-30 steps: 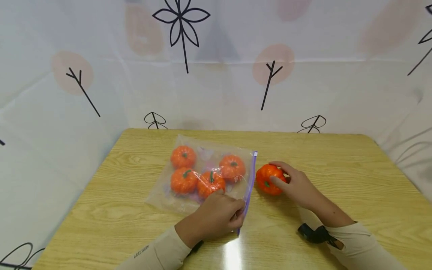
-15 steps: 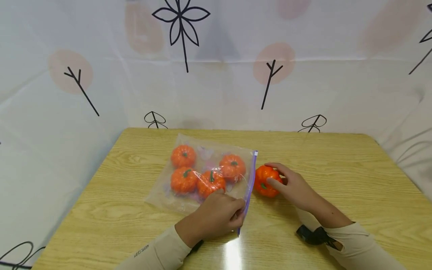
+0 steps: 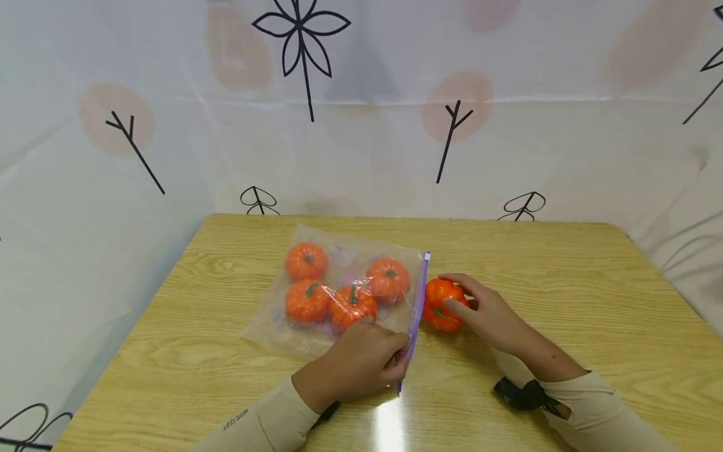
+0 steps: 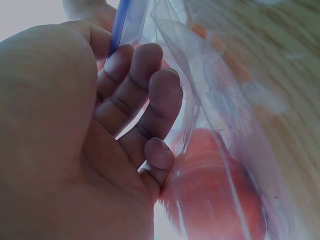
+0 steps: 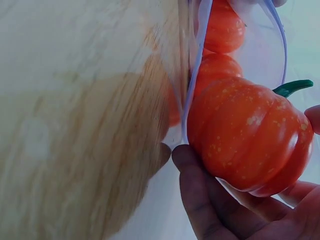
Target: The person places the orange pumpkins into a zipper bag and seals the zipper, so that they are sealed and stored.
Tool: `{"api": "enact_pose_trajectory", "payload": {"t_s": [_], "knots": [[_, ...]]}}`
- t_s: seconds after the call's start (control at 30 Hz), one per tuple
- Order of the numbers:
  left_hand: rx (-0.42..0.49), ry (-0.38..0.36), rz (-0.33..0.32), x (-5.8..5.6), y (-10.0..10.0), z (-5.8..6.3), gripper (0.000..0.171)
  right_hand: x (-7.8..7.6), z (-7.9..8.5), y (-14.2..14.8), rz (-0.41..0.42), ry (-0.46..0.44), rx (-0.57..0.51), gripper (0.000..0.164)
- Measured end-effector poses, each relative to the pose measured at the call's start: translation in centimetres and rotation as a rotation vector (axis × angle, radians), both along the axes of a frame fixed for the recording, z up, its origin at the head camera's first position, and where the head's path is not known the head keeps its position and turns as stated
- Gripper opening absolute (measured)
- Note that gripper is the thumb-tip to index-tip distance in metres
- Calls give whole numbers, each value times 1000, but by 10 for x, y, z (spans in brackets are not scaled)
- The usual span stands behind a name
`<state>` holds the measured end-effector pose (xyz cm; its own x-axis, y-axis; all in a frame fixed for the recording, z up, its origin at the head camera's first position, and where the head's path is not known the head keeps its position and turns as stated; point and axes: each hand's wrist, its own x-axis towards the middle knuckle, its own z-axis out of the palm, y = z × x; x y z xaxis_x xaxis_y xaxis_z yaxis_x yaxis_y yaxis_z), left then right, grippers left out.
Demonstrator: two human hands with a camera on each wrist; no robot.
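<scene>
A clear zip bag (image 3: pixel 339 251) with a purple zip edge (image 3: pixel 418 301) lies on the table with several small orange pumpkins inside, such as the one at its far left (image 3: pixel 305 261). My left hand (image 3: pixel 361 361) pinches the bag's zip edge between thumb and finger; the left wrist view shows its other fingers curled beside the plastic. At the bag's mouth my right hand (image 3: pixel 494 317) grips another orange pumpkin (image 5: pixel 245 135) with a green stem. The right wrist view shows the mouth parted, with this pumpkin at the opening and others behind it.
The wooden table (image 3: pixel 565 282) reaches back to a pale cloth backdrop (image 3: pixel 373 157) printed with flowers and twigs. A black strap device (image 3: pixel 522 394) sits on the right wrist.
My right hand has moved a little to the left, bringing its pumpkin up to the zip edge and turning it slightly. The left hand and the bag have stayed in place.
</scene>
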<state>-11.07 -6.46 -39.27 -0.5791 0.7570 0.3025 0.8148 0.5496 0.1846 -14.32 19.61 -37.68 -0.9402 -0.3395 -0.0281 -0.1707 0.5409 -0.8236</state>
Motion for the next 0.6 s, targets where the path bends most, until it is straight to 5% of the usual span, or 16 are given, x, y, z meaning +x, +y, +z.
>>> {"api": "enact_pose_trajectory", "payload": {"t_s": [0.6], "knots": [[14, -7, -10, 0, 0, 0, 26, 0, -5, -1, 59, -76, -37, 51]]}}
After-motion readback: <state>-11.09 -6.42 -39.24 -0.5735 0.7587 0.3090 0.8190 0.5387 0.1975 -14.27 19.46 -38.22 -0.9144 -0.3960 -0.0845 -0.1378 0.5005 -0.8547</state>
